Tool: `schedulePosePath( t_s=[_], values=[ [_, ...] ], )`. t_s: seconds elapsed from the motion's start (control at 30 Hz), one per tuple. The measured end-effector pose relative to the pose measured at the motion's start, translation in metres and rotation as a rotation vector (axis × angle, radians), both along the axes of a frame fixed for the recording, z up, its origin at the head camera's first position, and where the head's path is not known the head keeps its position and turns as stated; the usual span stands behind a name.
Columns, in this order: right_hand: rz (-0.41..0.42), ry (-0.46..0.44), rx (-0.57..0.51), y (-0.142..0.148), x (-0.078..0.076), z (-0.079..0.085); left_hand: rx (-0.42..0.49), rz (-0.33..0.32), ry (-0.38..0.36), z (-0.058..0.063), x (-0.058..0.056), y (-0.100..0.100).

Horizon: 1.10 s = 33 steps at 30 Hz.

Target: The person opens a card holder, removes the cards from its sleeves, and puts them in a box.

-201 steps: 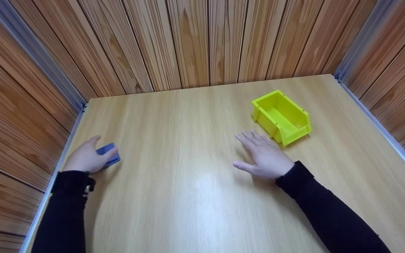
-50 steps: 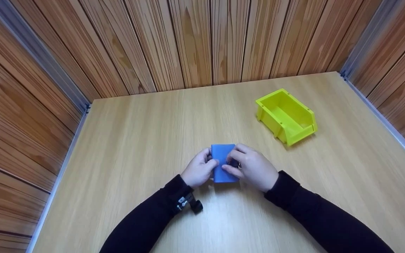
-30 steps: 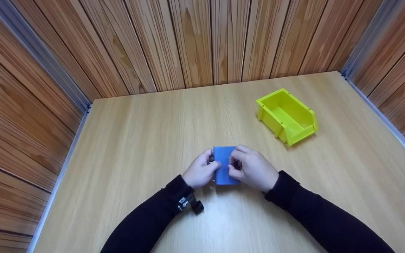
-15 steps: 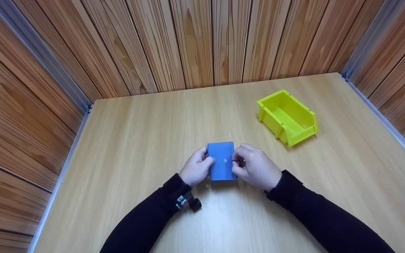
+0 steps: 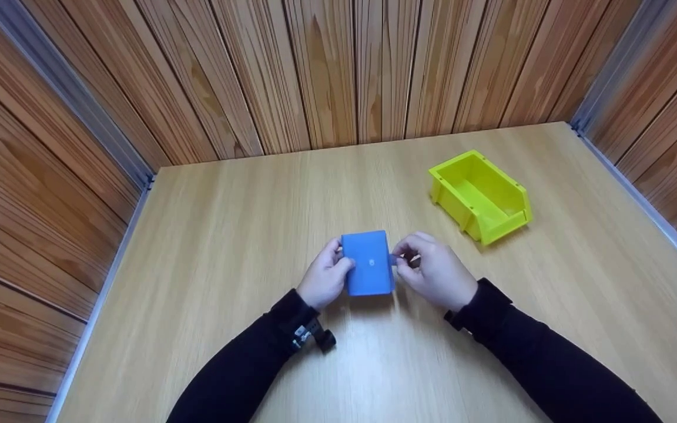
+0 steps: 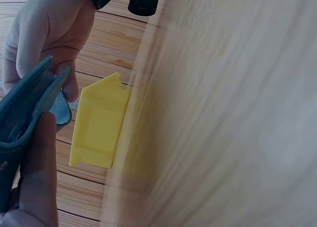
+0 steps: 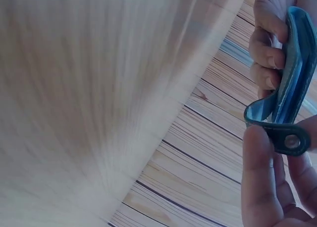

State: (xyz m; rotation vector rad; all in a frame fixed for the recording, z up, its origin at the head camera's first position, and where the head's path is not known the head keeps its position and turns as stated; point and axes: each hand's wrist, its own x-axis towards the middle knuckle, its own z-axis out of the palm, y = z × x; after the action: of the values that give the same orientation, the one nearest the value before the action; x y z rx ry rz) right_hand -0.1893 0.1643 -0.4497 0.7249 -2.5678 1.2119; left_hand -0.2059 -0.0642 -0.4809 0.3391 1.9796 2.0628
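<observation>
I hold the blue wallet (image 5: 369, 269) up off the tabletop (image 5: 244, 229), in front of me and about midway between my two forearms. Its long axis runs away from me, near end to far end, with the far end leaning slightly to my left, and its broad face is turned up toward my head. A small pale round fitting (image 5: 372, 262) sits near the middle of that face. My left hand (image 5: 322, 279) grasps the wallet by its left long edge, thumb lying flat on the upper face and fingers behind, so nearly the whole body of it extends to the right of that grip. From the right long edge a short strap (image 7: 280, 136) sticks out sideways, pointing at my right hand (image 5: 437, 273), which pinches it between thumb and fingers; the wallet's body lies just left of that pinch. The strap's rounded end carries a metal snap (image 7: 292, 141) and is apart from the face. There is a gap between the two covers, though in the dim wrist views I can't fairly judge how wide. The yellow bin (image 5: 472, 210) stands on the tabletop beyond my right hand, apart from it.
</observation>
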Motion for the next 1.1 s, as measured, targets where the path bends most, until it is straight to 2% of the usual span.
schedulePosePath(
  t_s=[0.2, 0.47, 0.6, 0.73, 0.97, 1.1],
  values=[
    [-0.005, -0.153, -0.029, 0.003, -0.004, 0.0, 0.01, 0.003, -0.023, 0.001, 0.001, 0.0],
    [0.07, -0.361, -0.133, 0.004, -0.005, -0.001, 0.006, -0.05, -0.056, 0.004, 0.002, -0.002],
    [0.117, -0.454, -0.203, 0.004, -0.005, -0.002, -0.021, -0.081, -0.054, 0.017, 0.008, -0.003],
    [0.124, -0.529, -0.235, 0.003, -0.004, -0.001, -0.046, -0.096, -0.033, 0.03, 0.014, -0.003],
    [0.089, -0.548, -0.221, 0.001, -0.003, -0.001, -0.079, -0.092, -0.009, 0.005, 0.003, -0.001],
    [0.071, -0.539, -0.228, -0.001, -0.002, -0.002, -0.078, -0.078, 0.004, 0.002, 0.004, 0.001]
  ],
)
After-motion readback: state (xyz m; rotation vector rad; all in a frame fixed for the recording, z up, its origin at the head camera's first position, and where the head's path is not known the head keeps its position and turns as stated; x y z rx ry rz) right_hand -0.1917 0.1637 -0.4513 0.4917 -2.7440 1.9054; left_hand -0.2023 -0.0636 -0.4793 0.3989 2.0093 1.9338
